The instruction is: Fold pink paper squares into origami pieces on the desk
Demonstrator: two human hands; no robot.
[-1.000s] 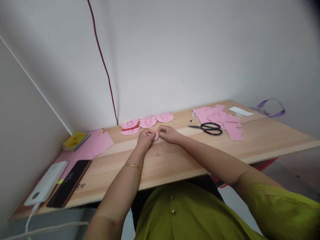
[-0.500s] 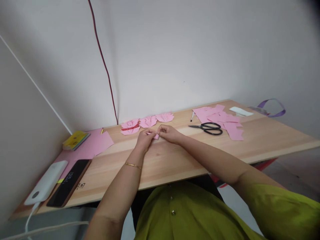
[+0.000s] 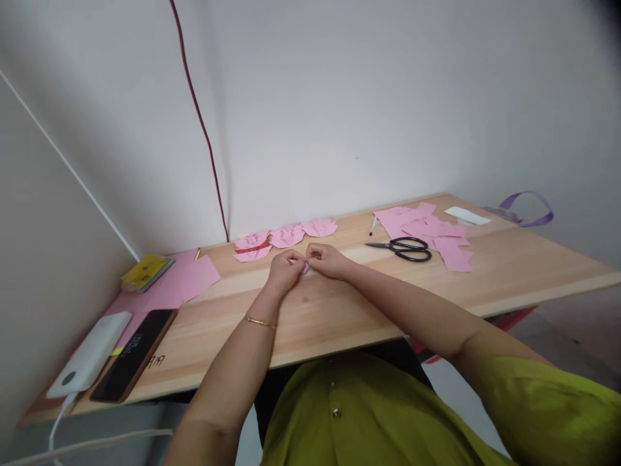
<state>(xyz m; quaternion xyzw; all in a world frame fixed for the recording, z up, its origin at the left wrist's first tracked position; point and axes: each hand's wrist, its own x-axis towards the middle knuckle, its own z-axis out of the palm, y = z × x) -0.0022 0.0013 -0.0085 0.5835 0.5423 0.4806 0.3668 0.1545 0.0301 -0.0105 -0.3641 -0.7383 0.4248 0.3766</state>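
My left hand (image 3: 286,270) and my right hand (image 3: 327,260) meet above the middle of the wooden table (image 3: 339,310). Both are closed in a pinch on a small piece of pink paper (image 3: 305,268), most of which the fingers hide. Just beyond them, along the wall, lie several folded pink paper pieces (image 3: 286,237) with jagged edges. A red strip (image 3: 252,248) crosses the leftmost ones.
To the right are black-handled scissors (image 3: 410,249), a pen (image 3: 373,225), pink paper scraps (image 3: 453,252) and a white strip (image 3: 467,215). On the left lie pink sheets (image 3: 189,285), a yellow packet (image 3: 147,272), a phone (image 3: 133,356) and a white power bank (image 3: 90,355) with a cable.
My left hand has turned slightly and its fingers have curled in closer to my right hand. Less of the pink paper shows between them. The things on the table lie as before.
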